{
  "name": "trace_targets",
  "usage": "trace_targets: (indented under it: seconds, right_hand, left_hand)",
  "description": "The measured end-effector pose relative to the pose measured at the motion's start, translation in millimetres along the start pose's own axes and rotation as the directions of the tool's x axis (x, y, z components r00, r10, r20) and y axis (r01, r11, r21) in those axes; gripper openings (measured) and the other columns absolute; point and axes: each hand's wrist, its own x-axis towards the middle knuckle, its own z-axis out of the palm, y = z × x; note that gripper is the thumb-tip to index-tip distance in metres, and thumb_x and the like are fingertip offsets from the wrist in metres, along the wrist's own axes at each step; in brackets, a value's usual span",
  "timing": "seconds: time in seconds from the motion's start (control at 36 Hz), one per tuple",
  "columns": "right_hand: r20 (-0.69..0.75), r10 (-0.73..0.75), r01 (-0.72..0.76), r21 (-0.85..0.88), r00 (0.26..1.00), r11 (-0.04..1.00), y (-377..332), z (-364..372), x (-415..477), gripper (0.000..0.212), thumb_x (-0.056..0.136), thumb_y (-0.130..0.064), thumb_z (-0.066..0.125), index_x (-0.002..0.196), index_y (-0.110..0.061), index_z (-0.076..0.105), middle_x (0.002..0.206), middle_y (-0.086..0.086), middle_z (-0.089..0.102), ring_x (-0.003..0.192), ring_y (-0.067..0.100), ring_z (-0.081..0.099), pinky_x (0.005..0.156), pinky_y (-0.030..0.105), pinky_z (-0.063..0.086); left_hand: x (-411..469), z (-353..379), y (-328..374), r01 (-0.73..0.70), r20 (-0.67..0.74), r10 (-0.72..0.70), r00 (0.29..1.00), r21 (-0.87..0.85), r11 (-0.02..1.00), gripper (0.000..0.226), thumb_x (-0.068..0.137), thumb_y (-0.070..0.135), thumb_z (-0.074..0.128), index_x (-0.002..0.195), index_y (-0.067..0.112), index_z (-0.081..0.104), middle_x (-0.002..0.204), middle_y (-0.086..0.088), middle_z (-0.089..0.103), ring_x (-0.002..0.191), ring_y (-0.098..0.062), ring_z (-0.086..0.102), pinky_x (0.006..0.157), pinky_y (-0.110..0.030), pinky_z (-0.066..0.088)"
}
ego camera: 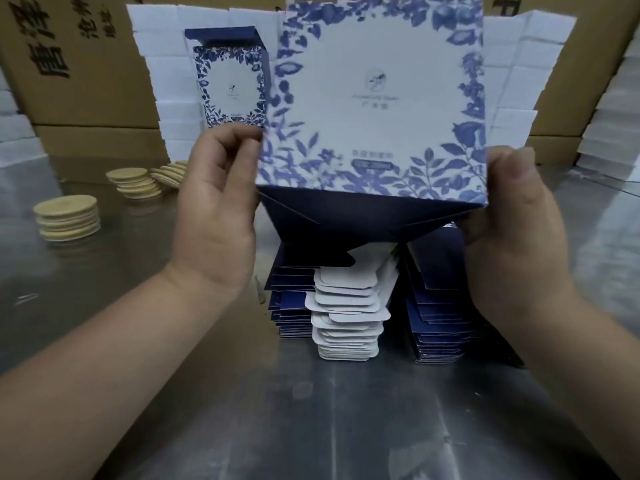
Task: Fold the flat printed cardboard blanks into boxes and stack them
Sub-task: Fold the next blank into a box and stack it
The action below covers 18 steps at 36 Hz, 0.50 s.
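The printed box (377, 98) is being held over the stack of flat blanks (346, 306). Its left and right edges are being pinched by the left hand (214, 206) and right hand (512, 220), fingers curled.

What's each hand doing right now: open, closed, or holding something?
Left hand: closed, pinching the left edge of the printed box.
Right hand: closed, gripping the same box's right edge.

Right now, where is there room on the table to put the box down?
Bare table lies on the near side of the stacked blanks, and at left between the round discs and the left hand. Behind the held box it's crowded.
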Motion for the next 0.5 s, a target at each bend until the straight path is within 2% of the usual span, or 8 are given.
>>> trace_targets:
  seconds: [0.03,0.06,0.11,0.22,0.31,0.36,0.42,0.5]
  right_hand:
    - [0.003,0.008,-0.008,-0.011,1.0,1.0,-0.6,-0.8,0.3,0.029,0.075,-0.07,0.057,0.076,-0.041,0.062,0.079,-0.019,0.061,0.081,0.002,0.056,0.08,0.025,0.045]
    - [-0.004,0.015,-0.015,-0.015,1.0,1.0,0.4,-2.7,1.2,0.04,0.066,-0.076,0.059,0.08,-0.039,0.059,0.081,-0.017,0.059,0.085,0.008,0.054,0.084,0.031,0.044]
    - [-0.049,-0.006,0.008,0.032,0.999,0.999,1.3,-2.7,1.1,0.033,0.07,-0.056,0.064,0.091,-0.032,0.055,0.091,-0.014,0.06,0.093,0.012,0.056,0.085,0.034,0.044]
    - [0.026,-0.107,0.105,0.074,0.994,0.992,0.9,-1.0,-1.0,0.044,0.068,-0.023,0.051,0.112,-0.025,0.047,0.114,-0.005,0.054,0.094,-0.002,0.061,0.074,0.017,0.048]
    - [0.068,-0.138,0.134,0.063,0.988,0.989,-1.1,0.5,-1.8,0.057,0.066,-0.006,0.048,0.121,-0.02,0.039,0.123,0.003,0.046,0.1,-0.005,0.059,0.078,0.015,0.047]
    - [0.058,-0.132,0.129,0.046,0.99,0.991,-0.8,2.0,-2.2,0.063,0.065,0.004,0.043,0.123,-0.019,0.036,0.124,0.001,0.045,0.103,-0.004,0.057,0.08,0.014,0.046]
    - [0.07,-0.108,0.108,0.012,0.992,0.994,-0.7,3.8,-3.1,0.066,0.065,0.0,0.046,0.127,-0.02,0.035,0.121,-0.003,0.046,0.105,0.004,0.054,0.081,0.016,0.045]
    - [0.104,-0.095,0.103,-0.082,0.99,0.991,-0.6,5.4,-5.3,0.074,0.065,-0.008,0.049,0.137,-0.015,0.032,0.113,-0.006,0.047,0.112,0.012,0.049,0.092,0.028,0.044]
  left_hand:
    - [-1.6,-0.1,-0.8,-0.021,0.039,0.019,0.999,0.038,0.999,0.021,0.08,0.029,0.054,0.099,0.021,0.054,0.097,0.005,0.06,0.098,-0.015,0.055,0.087,-0.028,0.044]
    - [-2.9,-0.1,-1.3,-0.04,0.079,0.035,0.996,0.06,0.997,0.029,0.078,0.026,0.053,0.105,0.019,0.054,0.103,0.004,0.06,0.105,-0.017,0.055,0.094,-0.031,0.043]
    - [-4.7,0.0,-1.2,-0.063,0.157,0.05,0.986,0.078,0.995,0.044,0.076,0.011,0.049,0.121,0.008,0.049,0.118,-0.004,0.057,0.116,-0.023,0.053,0.103,-0.04,0.04]
    - [-4.1,-0.5,1.6,-0.043,0.272,0.004,0.962,0.135,0.99,0.072,0.073,-0.008,0.037,0.143,0.001,0.022,0.145,-0.022,0.032,0.131,-0.031,0.04,0.109,-0.052,0.032]
    - [-5.1,0.3,1.2,-0.091,0.293,0.034,0.955,0.183,0.979,0.08,0.071,-0.005,0.039,0.146,0.004,0.014,0.147,-0.022,0.029,0.13,-0.027,0.04,0.109,-0.048,0.033]
    - [-5.6,2.0,0.6,-0.139,0.309,0.079,0.948,0.176,0.975,0.084,0.069,0.004,0.043,0.146,0.004,0.009,0.147,-0.019,0.03,0.127,-0.018,0.042,0.105,-0.035,0.037]
    - [-5.6,2.6,-0.4,-0.146,0.33,0.089,0.94,0.151,0.978,0.082,0.07,0.004,0.039,0.146,-0.001,0.007,0.146,-0.018,0.03,0.129,-0.013,0.041,0.102,-0.024,0.037]
    - [-5.9,0.2,-3.7,-0.191,0.319,0.113,0.941,0.225,0.955,0.075,0.077,0.018,0.038,0.142,-0.01,0.014,0.144,-0.025,0.032,0.134,-0.025,0.035,0.11,-0.031,0.032]
